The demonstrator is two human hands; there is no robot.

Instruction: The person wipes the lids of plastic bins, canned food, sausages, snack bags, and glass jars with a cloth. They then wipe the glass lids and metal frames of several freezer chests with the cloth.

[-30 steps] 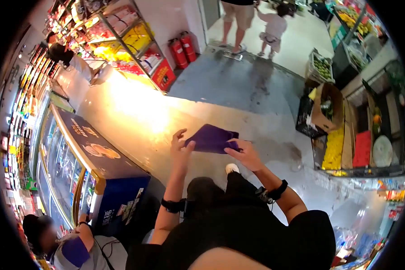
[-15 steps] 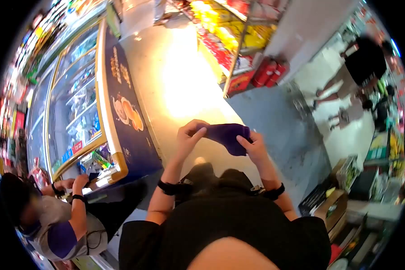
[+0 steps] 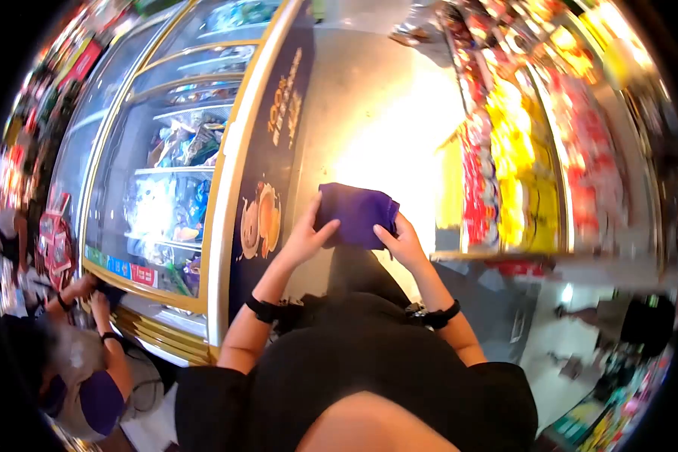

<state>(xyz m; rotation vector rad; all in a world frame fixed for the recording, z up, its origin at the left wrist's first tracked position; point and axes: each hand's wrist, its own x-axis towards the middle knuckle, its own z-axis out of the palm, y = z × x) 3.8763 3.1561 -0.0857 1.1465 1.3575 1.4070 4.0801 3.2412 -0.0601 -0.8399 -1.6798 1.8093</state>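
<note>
1. A folded purple cloth (image 3: 356, 215) is stretched between the two hands, above the pale floor (image 3: 325, 135); its far face is hidden.
2. The left hand (image 3: 309, 235) is partly closed on the cloth's left edge, thumb on the near face, other fingers largely hidden behind.
3. The right hand (image 3: 403, 241) grips the right edge, thumb against the near face, its fingers curled partly out of sight.
4. To the left, a chest freezer (image 3: 225, 241) has glass lids in gold frames; reflections make the wrapped goods inside hard to tell apart.
5. Its dark side panel (image 3: 267, 162) bears pale lettering, too blurred to read, above a pink-and-orange food picture (image 3: 261, 222).
6. A red label (image 3: 144, 276) sits at the glass's near end, its print illegible.
7. To the right, a shelving rack (image 3: 505, 256) holds yellow packets (image 3: 514, 151) and red packets (image 3: 478, 181), their print lost in glare and blur.
8. Near left, a co-worker with a purple sleeve (image 3: 102, 401) is partly cut off by the dark lens edge.
</note>
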